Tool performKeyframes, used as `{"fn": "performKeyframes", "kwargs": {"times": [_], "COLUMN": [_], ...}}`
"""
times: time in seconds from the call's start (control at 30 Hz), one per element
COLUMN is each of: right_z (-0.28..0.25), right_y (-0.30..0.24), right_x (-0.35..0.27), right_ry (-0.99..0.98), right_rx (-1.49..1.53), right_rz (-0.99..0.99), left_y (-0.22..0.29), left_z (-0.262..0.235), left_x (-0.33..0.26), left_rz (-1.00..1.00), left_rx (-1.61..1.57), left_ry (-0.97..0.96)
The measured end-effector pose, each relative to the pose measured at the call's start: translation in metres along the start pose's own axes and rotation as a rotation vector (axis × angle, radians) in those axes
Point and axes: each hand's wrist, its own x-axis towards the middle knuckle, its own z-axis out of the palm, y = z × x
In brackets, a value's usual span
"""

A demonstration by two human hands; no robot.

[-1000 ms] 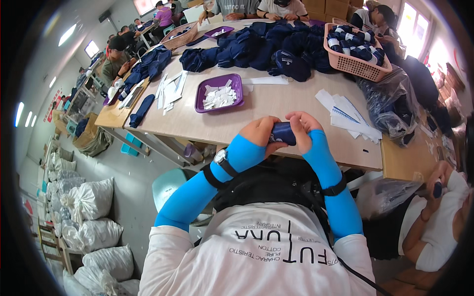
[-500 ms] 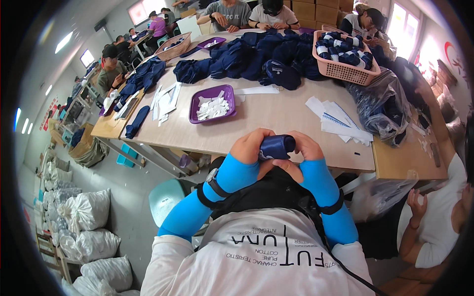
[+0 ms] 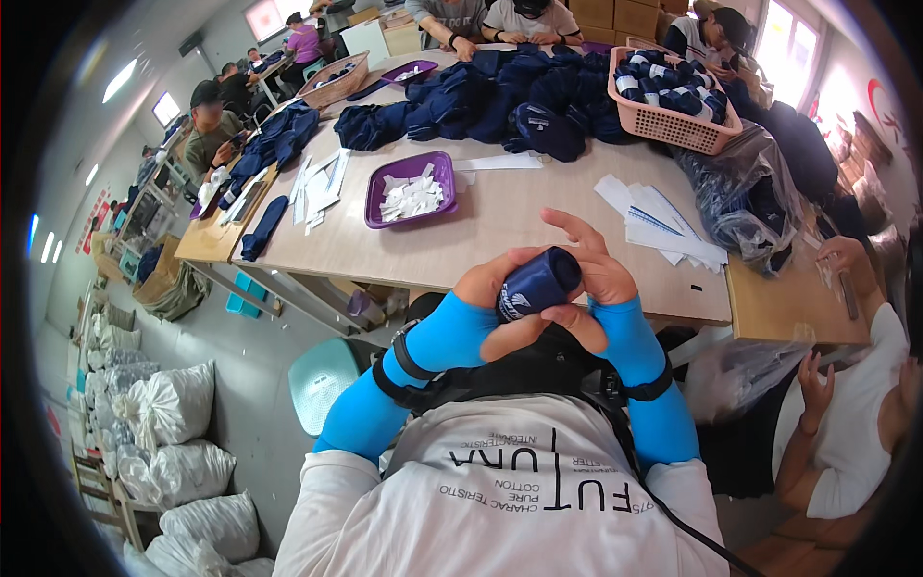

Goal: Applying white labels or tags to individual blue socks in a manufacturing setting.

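A tight roll of navy blue cloth (image 3: 540, 287) with a white print on its side is held between my two hands, just in front of the table's near edge. My left hand (image 3: 481, 293) wraps the roll's left side, its thumb below the print. On the other side my right hand (image 3: 608, 281) grips the roll with its thumb at the bottom, while one finger lifts away toward the table. A purple tray (image 3: 373, 213) of small white slips (image 3: 413, 195) stands on the table beyond my left hand.
Across the table's far side lies a heap of navy cloth (image 3: 461, 106). A pink basket (image 3: 663, 128) of banded navy rolls stands at its right. White paper strips (image 3: 663, 231) and a clear plastic bag (image 3: 745, 197) lie nearer. A co-worker's hand (image 3: 815, 389) is at the right.
The roll has been tipped more upright, so its print shows. My right hand's fingers have opened out and one has lifted. At the far side, a co-worker's hand has reached down to the cloth heap.
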Motion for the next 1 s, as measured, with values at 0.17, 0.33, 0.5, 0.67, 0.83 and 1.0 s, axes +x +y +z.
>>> {"fn": "performKeyframes", "kwargs": {"times": [0.17, 0.33, 0.5, 0.67, 0.83, 1.0], "right_z": [0.008, 0.014, 0.020, 0.017, 0.017, 0.004], "right_y": [-0.003, -0.004, 0.001, 0.000, 0.011, -0.002], "right_x": [-0.003, -0.010, -0.016, -0.020, -0.021, -0.017], "right_ry": [0.122, 0.240, 0.379, 0.488, 0.570, 0.514], "right_rx": [-0.009, 0.045, 0.033, 0.280, 0.486, 0.499], "right_rz": [0.059, 0.139, 0.203, 0.341, 0.322, 0.452], "left_y": [0.016, 0.018, 0.005, -0.003, -0.007, -0.001], "left_z": [-0.014, -0.008, 0.014, 0.018, 0.017, 0.011], "left_x": [0.006, 0.012, 0.007, 0.010, 0.015, 0.017], "left_rz": [-0.334, -0.357, -0.084, 0.111, 0.100, -0.063], "left_rx": [-0.217, -0.384, -0.234, -0.121, -0.130, -0.239], "left_ry": [-0.203, -0.216, 0.072, 0.126, 0.219, 0.165]}}
